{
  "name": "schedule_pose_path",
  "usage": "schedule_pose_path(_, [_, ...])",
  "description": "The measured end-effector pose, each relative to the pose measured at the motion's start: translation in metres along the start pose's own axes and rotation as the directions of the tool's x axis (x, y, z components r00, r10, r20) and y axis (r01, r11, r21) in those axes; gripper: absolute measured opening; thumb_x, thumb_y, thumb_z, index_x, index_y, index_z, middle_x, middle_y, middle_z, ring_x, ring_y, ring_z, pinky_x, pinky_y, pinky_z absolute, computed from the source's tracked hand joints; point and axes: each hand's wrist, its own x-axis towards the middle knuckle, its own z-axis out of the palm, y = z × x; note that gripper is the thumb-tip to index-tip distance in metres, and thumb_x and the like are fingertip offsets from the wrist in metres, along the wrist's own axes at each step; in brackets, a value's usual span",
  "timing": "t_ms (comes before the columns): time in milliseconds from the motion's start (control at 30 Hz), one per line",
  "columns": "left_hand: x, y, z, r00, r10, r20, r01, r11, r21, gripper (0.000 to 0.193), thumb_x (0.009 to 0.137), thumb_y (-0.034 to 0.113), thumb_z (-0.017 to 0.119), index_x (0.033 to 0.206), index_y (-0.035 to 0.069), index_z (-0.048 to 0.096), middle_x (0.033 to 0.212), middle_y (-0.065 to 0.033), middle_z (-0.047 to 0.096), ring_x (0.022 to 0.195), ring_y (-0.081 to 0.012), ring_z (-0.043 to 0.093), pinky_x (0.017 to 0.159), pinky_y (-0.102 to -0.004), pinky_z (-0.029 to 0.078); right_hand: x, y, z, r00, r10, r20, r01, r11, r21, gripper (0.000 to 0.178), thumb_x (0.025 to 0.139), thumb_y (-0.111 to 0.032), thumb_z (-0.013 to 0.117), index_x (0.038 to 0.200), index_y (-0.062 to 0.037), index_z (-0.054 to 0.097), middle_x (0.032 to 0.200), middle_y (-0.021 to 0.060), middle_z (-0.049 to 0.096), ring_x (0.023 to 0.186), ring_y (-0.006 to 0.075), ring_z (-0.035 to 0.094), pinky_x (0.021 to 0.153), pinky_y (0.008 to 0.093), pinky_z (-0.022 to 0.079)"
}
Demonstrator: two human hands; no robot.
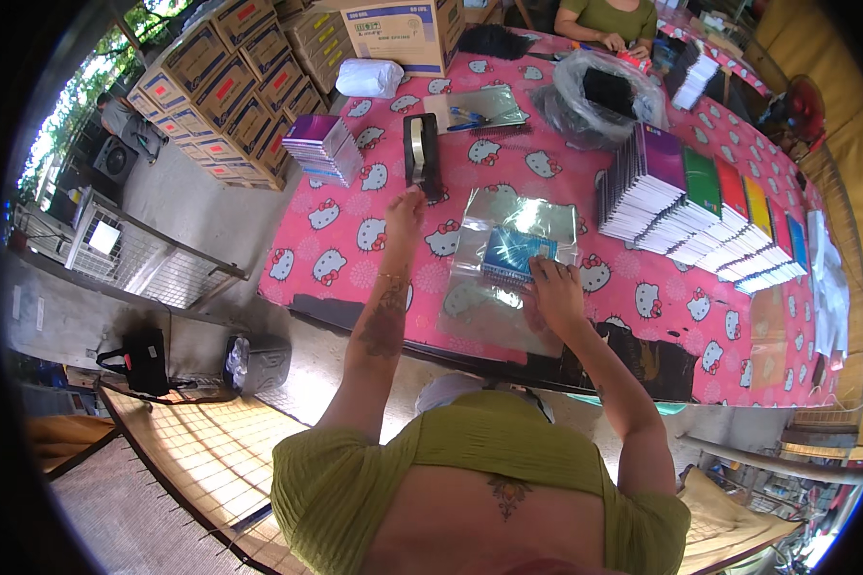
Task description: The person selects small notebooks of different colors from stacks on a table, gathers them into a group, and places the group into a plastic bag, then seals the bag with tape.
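My left hand reaches to the near end of a black tape dispenser. Its fingers are pinched together there, at the end of the tape; the strip itself is too small to make out. A small blue spiral notebook lies on or in a clear plastic sleeve, which catches the light. My right hand rests over the notebook's right lower edge, fingers stretched out and pressed down on it.
Stacked notebooks in several colours stand at right; a smaller purple-topped stack is at left. Behind lie pens, a clear bag with black contents and a white packet. A co-worker's hands are across the pink-covered table.
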Motion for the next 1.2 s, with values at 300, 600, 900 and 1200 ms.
schedule_pose_path(300, [-0.036,0.064,-0.018,0.921,0.255,0.296,-0.368,0.312,0.876,0.021,0.081,0.022,0.065,0.077,0.002,0.072,0.079,-0.0151,0.073,0.071,-0.0294,0.072,0.065,-0.0435,0.056,0.0,0.002,0.0,0.999,-0.042,-0.012,0.043,0.997,0.069,0.048,0.083,-0.029,0.068,0.125,-0.0053,0.06,0.121,0.0054,0.059,0.108,0.0219,0.06,0.094,0.0392,0.043])
schedule_pose_path(600, [-0.16,0.036,0.116,0.801,-0.257,0.541,-0.371,0.496,0.785,0.037,0.082,0.037,0.072,0.084,0.0,0.075,0.079,-0.0138,0.072,0.073,-0.0172,0.069,0.065,-0.0325,0.053,0.001,0.016,0.002,0.985,-0.137,-0.105,0.146,0.986,0.083,0.044,0.078,-0.03,0.072,0.115,-0.0071,0.064,0.107,0.0037,0.061,0.107,0.0207,0.061,0.092,0.0385,0.043])
schedule_pose_path(900, [-0.165,0.024,0.116,0.888,-0.23,0.397,-0.434,-0.141,0.89,0.059,0.079,0.066,0.067,0.076,0.008,0.071,0.087,-0.0178,0.071,0.09,-0.0378,0.07,0.079,-0.0505,0.053,0.005,0.017,-0.008,0.991,-0.079,-0.111,0.098,0.979,0.179,0.047,0.079,-0.037,0.074,0.115,-0.0078,0.064,0.105,0.0047,0.061,0.106,0.0229,0.06,0.089,0.042,0.043])
schedule_pose_path(1200, [-0.226,-0.006,0.084,0.435,0.327,0.839,-0.87,-0.088,0.486,0.041,0.078,0.029,0.075,0.11,0.007,0.063,0.11,-0.0155,0.062,0.103,-0.0321,0.058,0.093,-0.048,0.044,0.086,0.082,0.034,0.939,-0.018,0.343,-0.091,0.949,0.301,0.054,0.094,-0.056,0.053,0.121,-0.012,0.067,0.105,0.0151,0.07,0.105,0.036,0.064,0.093,0.0448,0.047])
